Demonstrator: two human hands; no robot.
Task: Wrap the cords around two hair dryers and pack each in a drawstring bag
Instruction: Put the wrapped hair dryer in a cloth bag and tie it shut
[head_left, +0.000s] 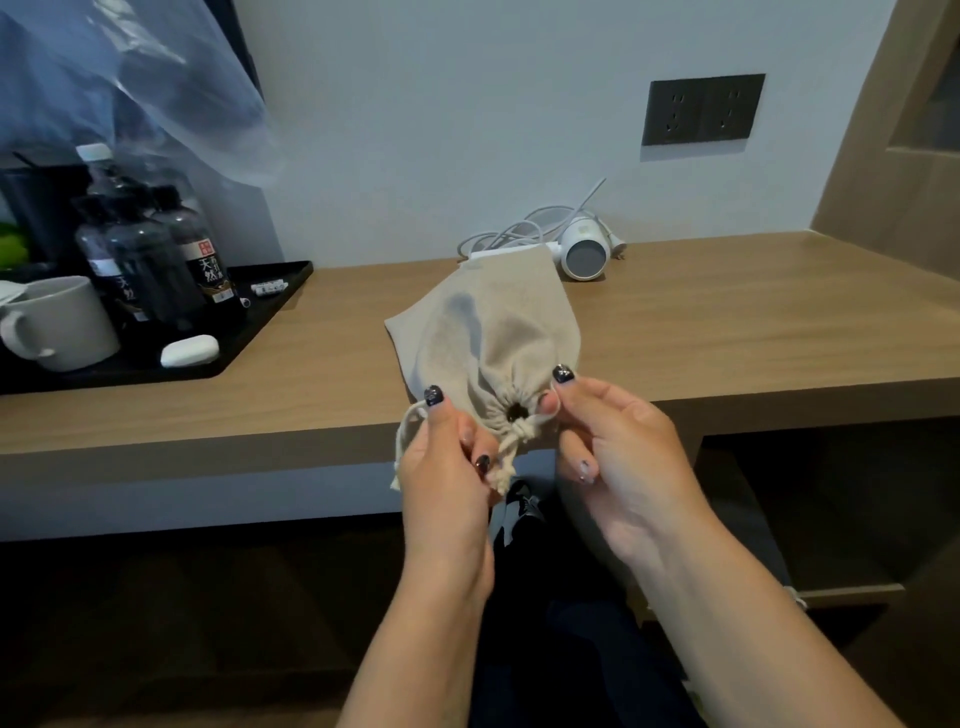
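Drawstring bag (493, 332) on worktop (727, 322) edge, mouth nearly cinched; left hand (441, 467) and right hand (613, 441) fingers pinching cords (511, 449). Risks: uneven pull → slack knot, bag off edge. Second hair dryer (582, 252) behind, cord loose, w/o bag

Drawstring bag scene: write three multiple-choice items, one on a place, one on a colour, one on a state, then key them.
1. Where does the white hair dryer lie?
A. on the black tray
B. on the wooden desk by the wall
C. on the floor

2. What colour is the drawstring bag?
A. beige
B. red
C. black

3. How is the bag's mouth?
A. spread wide open
B. cinched almost shut
C. folded flat

Answers:
1 B, it sits on the desk behind the bag, cord loose beside it.
2 A, the cloth is plain beige.
3 B, the gathered cloth leaves only a small hole while the left hand and right hand pinch the cords.
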